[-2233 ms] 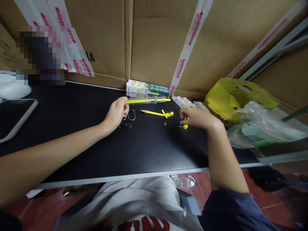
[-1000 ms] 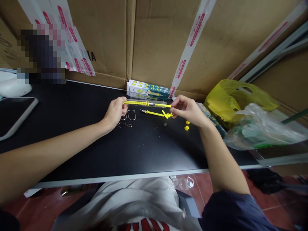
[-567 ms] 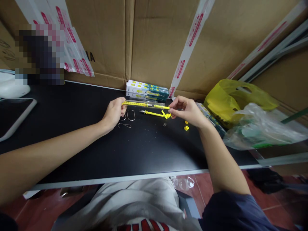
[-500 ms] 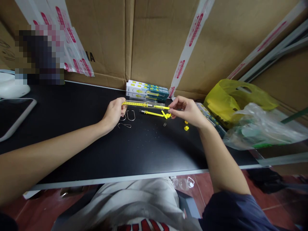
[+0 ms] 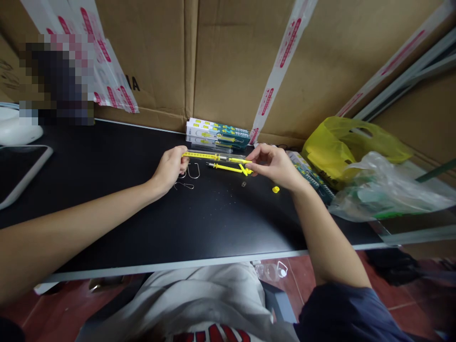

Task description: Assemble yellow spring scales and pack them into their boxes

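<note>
My left hand point(image 5: 171, 166) is closed round the left end of a clear tube with a yellow marked rod point(image 5: 201, 156) inside. At the tube's right end, the fingertips of my right hand point(image 5: 269, 164) pinch the tip of a yellow piece point(image 5: 238, 160). Just below the tube, a second yellow rod point(image 5: 228, 168) lies on the black table beside small yellow parts point(image 5: 246, 171). Metal hooks point(image 5: 194, 172) rest near my left hand. A small clear piece point(image 5: 244, 184) and a yellow cap point(image 5: 275, 189) lie farther right.
Printed boxes point(image 5: 217, 134) stand against the cardboard behind the tube. More boxes point(image 5: 311, 178), a yellow bag point(image 5: 331, 147) and a clear plastic bag point(image 5: 384, 190) are at the right. A white-edged device point(image 5: 24, 171) lies at the far left of the black table point(image 5: 199, 228).
My right hand has shifted slightly left along with the yellow piece, which now sits farther into the tube. My left hand has barely moved.
</note>
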Action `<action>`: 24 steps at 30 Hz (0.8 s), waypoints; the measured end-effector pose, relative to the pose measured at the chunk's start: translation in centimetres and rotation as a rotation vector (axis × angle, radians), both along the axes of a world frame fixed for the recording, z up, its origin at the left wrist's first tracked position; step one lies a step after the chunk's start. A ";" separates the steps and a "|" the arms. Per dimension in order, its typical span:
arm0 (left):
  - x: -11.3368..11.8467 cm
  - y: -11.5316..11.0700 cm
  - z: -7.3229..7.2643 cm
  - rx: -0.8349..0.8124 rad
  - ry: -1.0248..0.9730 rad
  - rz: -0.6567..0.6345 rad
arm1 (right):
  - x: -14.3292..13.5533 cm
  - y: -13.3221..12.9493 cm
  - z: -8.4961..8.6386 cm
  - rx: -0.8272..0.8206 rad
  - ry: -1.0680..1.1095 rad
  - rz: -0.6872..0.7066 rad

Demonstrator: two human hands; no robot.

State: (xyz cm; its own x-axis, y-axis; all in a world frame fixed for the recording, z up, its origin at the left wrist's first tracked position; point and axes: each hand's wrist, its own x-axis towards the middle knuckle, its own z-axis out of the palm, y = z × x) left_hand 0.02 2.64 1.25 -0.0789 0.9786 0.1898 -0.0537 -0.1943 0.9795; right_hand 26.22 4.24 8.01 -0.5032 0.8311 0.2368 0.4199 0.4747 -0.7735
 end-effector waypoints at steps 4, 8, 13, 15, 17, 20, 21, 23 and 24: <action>0.1 -0.1 0.0 -0.013 -0.012 -0.007 | -0.2 -0.2 -0.1 0.004 0.015 -0.009; 0.1 -0.1 -0.1 -0.010 -0.018 -0.011 | -0.2 -0.3 -0.1 0.012 0.044 -0.015; 0.0 0.0 -0.1 -0.012 -0.032 -0.017 | -0.1 -0.3 -0.2 -0.020 0.089 0.003; 0.1 0.0 -0.1 -0.012 -0.032 -0.020 | -0.1 -0.3 -0.2 -0.018 0.088 0.013; 0.1 -0.1 -0.1 -0.011 -0.030 -0.026 | -0.2 -0.4 -0.3 -0.012 0.090 0.024; 0.1 -0.1 0.0 -0.019 -0.038 -0.032 | -0.4 -0.5 -0.2 -0.008 0.096 0.042; 0.2 -0.2 0.0 -0.025 -0.044 -0.031 | -0.3 -0.4 0.0 -0.002 0.089 0.046; 0.2 -0.2 0.1 -0.034 -0.056 -0.031 | 0.1 -0.1 0.4 0.031 0.070 0.027; 0.2 -0.1 0.2 -0.034 -0.062 -0.030 | 0.6 0.2 0.6 0.057 0.061 -0.003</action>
State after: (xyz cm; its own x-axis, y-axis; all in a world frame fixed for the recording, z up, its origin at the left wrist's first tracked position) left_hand 0.17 2.51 1.45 -0.0604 0.9866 0.1517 -0.1192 -0.1580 0.9802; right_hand 26.79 4.40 8.62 -0.4837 0.8169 0.3142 0.3745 0.5177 -0.7693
